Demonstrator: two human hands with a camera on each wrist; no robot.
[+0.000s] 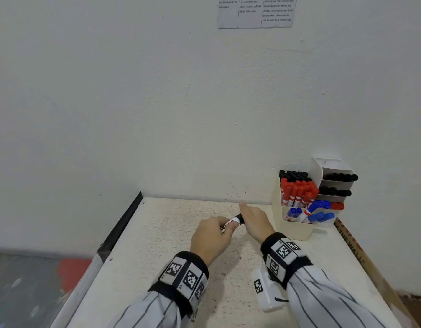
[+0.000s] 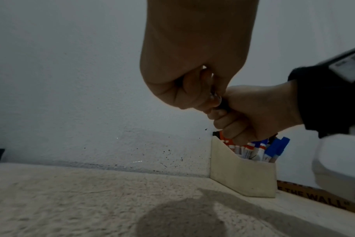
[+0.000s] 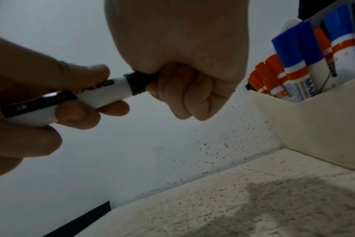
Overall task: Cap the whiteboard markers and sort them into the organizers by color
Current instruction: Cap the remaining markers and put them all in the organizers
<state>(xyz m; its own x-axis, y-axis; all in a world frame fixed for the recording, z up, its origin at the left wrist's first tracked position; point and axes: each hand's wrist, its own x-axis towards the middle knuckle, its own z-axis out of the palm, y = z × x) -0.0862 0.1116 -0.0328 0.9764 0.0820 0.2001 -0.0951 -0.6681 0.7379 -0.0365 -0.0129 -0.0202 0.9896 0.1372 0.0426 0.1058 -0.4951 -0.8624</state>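
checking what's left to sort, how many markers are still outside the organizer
1: a black marker, held over the table; the left hand grips its barrel, the right hand its cap end. Nothing else shows loose, though the hands may hide something.

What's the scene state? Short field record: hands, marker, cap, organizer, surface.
left hand: grips the marker barrel
right hand: fingers curled round the black cap
marker: white barrel with black label, held above the table
black cap: on the marker's end; fully seated or not, cannot tell
organizer: at the wall, right; holds black, red and blue markers
table: speckled off-white
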